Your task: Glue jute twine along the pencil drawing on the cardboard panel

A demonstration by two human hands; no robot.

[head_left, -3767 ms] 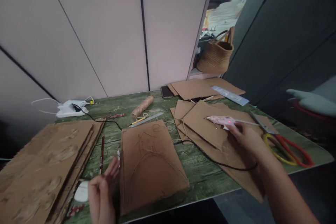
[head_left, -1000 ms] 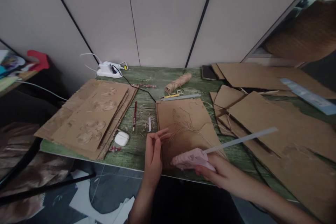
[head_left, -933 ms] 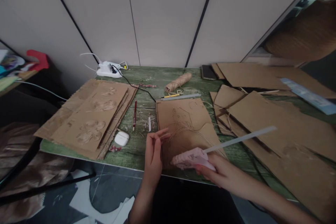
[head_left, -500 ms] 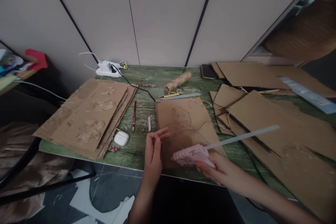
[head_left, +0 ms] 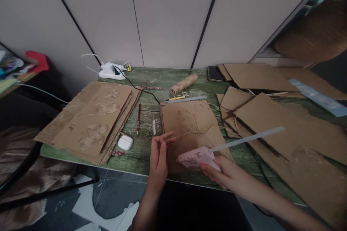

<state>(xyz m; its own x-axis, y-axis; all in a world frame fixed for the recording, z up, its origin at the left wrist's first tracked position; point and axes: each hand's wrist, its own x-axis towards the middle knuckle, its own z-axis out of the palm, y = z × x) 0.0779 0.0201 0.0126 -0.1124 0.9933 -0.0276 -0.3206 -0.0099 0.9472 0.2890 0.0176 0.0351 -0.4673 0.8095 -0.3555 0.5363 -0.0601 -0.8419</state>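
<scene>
The right hand point(head_left: 217, 171) grips a pink glue gun point(head_left: 199, 156), seemingly to hold the nozzle point(head_left: 179, 159) low over cardboard point(head_left: 207, 115) lying at the near edge of the green table point(head_left: 143, 158); the left hand point(head_left: 159, 157) curls at the string point(head_left: 192, 131), perhaps steadying it, though any pinch is unclear

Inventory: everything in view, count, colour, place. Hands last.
cardboard panel: 1, brown, front centre
glue gun: 1, pink, over panel
glue stick: 1, whitish, gun's rear
twine roll: 1, tan, behind panel
slim objects: 2, yellow and grey, behind panel
pencil: 1, red, left of panel
rounded case: 1, white, left
power strip: 1, white, far left
phone: 1, black, far edge
flat strip: 1, blue, right
loose cardboard: several, brown, both sides
table: 1, green, underneath
floor scraps: several, white, below
left hand: 1, panel's left edge
right hand: 1, gripping gun
</scene>
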